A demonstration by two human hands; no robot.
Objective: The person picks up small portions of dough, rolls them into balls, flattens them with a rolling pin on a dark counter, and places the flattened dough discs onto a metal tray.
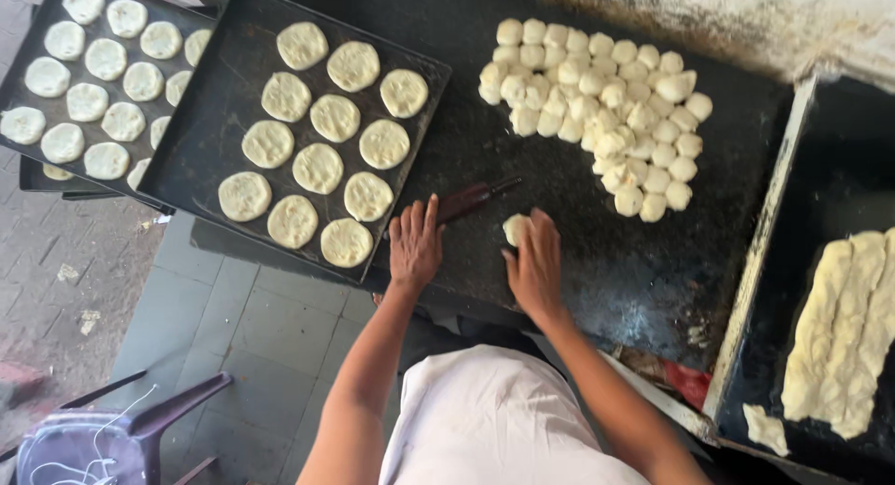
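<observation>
A small, pale, roughly rounded dough ball (515,229) sits on the dark worktop (578,261), with the right hand (535,269) curled over it, fingers touching its near side. The left hand (415,245) lies open and flat just beside it, apparently resting on the handle end of a dark knife (471,201). Beyond lies a heap of dough balls (597,108), and to the left a black tray (210,140) of flattened rounds (319,168).

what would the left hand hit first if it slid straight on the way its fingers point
Probably the dark-handled tool lying just past the left hand fingertips, or the near tray corner beside it; depth is hard to judge from above.
</observation>
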